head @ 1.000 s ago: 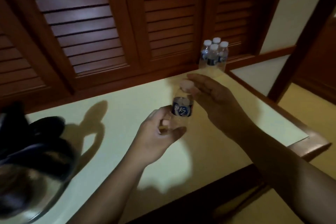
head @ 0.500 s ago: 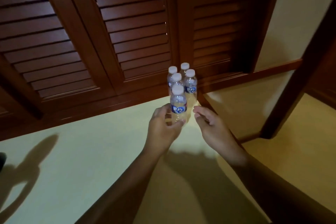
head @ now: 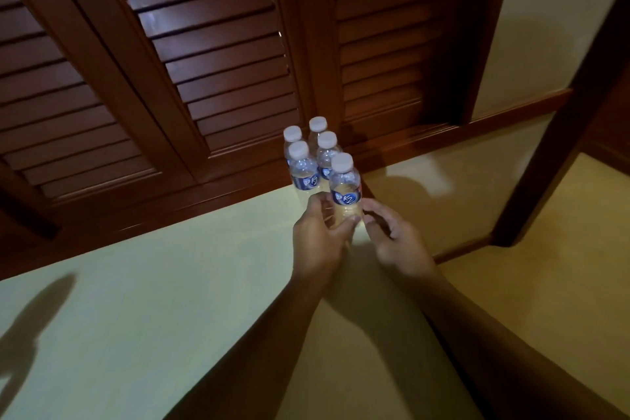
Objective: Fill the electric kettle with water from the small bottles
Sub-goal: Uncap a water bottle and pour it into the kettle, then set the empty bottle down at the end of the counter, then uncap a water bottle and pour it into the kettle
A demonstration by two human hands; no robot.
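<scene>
Several small clear water bottles with white caps and blue labels stand in a cluster (head: 308,160) at the far right corner of the pale yellow tabletop (head: 143,310). The nearest bottle (head: 345,187) stands upright at the front of the cluster, capped. My left hand (head: 318,239) is wrapped around its lower part. My right hand (head: 395,239) sits just to its right, fingers apart, fingertips close to the bottle's base; contact cannot be told. The electric kettle is out of view.
Dark wooden louvred doors (head: 204,44) rise directly behind the table. The table's right edge (head: 453,256) has a wooden trim; beyond it lie a pale wall and a dark wooden door frame (head: 559,133).
My left hand has carried the bottle away from the kettle to the bottle cluster and set it at the front. The view swung right, so the kettle left the frame. My right hand let go of the cap.
</scene>
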